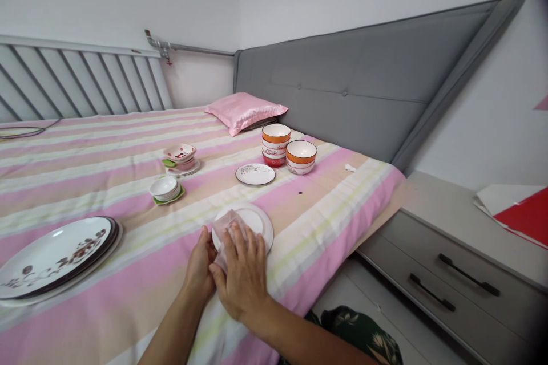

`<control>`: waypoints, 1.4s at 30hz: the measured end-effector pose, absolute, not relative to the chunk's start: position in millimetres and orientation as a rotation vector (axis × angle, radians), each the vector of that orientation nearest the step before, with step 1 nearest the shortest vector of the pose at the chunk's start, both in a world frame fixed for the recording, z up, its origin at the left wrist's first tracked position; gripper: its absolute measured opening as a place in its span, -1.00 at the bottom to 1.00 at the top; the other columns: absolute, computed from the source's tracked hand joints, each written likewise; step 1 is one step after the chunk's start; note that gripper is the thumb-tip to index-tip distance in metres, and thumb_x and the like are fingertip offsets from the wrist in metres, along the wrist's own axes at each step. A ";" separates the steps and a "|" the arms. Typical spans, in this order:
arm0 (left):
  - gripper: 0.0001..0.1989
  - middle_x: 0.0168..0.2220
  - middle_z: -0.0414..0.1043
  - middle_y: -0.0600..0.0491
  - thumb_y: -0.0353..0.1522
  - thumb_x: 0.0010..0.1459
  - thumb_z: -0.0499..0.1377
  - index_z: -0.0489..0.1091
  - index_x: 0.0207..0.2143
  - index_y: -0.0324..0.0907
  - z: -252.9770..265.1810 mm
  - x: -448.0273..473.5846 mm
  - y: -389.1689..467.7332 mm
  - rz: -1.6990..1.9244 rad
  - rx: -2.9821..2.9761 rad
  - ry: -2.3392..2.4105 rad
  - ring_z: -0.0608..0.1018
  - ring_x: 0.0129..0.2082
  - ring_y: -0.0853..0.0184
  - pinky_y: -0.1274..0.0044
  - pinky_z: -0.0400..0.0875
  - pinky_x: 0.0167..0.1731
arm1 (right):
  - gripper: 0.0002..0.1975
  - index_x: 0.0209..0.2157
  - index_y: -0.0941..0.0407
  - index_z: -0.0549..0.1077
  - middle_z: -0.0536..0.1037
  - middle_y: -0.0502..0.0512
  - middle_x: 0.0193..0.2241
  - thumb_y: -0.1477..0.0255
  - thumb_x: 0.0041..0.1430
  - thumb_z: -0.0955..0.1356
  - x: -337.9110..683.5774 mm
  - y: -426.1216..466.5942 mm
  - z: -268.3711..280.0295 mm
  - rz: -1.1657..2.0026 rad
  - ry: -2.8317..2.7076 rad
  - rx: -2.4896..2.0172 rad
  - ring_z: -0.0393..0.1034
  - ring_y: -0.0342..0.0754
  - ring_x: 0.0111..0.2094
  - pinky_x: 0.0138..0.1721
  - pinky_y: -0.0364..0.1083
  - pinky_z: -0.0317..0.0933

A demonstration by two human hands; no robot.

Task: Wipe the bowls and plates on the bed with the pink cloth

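A white plate is in front of me at the bed's near side, with a larger pale plate showing beneath or behind it. My left hand grips the white plate by its left edge, its fingers partly hidden. A thin pinkish cloth lies over the left part of that plate. My right hand presses the cloth against the plate's face with its fingers over it. Just beyond is a flat plate with a dark rim and floral print, which neither hand touches.
Stacked bowls and a shorter bowl stack stand by the headboard. Small dishes, little white bowls and large oval plates sit leftward on the striped bedsheet. A nightstand is right.
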State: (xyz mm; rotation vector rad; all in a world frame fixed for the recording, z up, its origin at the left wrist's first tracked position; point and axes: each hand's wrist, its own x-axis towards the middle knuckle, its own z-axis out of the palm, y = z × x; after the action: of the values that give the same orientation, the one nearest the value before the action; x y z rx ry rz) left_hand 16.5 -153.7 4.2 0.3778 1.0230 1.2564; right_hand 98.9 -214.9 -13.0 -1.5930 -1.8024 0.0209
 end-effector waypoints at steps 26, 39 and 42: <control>-0.63 -0.35 0.56 -0.12 -0.32 0.29 -0.11 0.39 -0.11 -0.36 -1.7 13.9 -145.2 1.217 0.514 1.100 0.60 -0.33 0.28 0.51 0.50 -0.36 | -0.46 0.18 0.12 0.20 0.14 0.18 0.23 0.26 0.18 0.21 150.8 -131.0 -17.6 0.430 -1.577 -1.929 -0.04 0.10 0.24 0.22 0.09 -0.14; -0.67 -0.26 0.55 -0.13 -0.34 0.28 -0.08 0.39 -0.12 -0.34 -5.3 16.4 -143.7 1.255 0.493 1.136 0.60 -0.30 0.28 0.52 0.50 -0.37 | -0.59 0.08 0.06 0.31 0.30 0.06 0.14 0.35 0.22 0.16 170.6 -108.8 -12.0 0.506 -1.961 -1.564 0.14 -0.05 0.16 0.14 0.00 0.06; -0.68 -0.22 0.55 -0.13 -0.35 0.28 -0.07 0.39 -0.11 -0.34 -5.7 16.5 -143.7 1.262 0.478 1.141 0.59 -0.27 0.27 0.51 0.50 -0.34 | -0.61 0.07 0.04 0.34 0.30 0.03 0.15 0.37 0.23 0.17 160.7 -113.2 -5.6 0.486 -2.063 -1.441 0.11 -0.10 0.18 0.17 -0.07 0.02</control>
State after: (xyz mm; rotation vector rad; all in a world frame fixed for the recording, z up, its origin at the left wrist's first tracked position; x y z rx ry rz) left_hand 16.5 -143.7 -5.7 0.4783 1.1405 1.2622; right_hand 160.7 -113.2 -5.6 -1.4414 -2.0634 0.4864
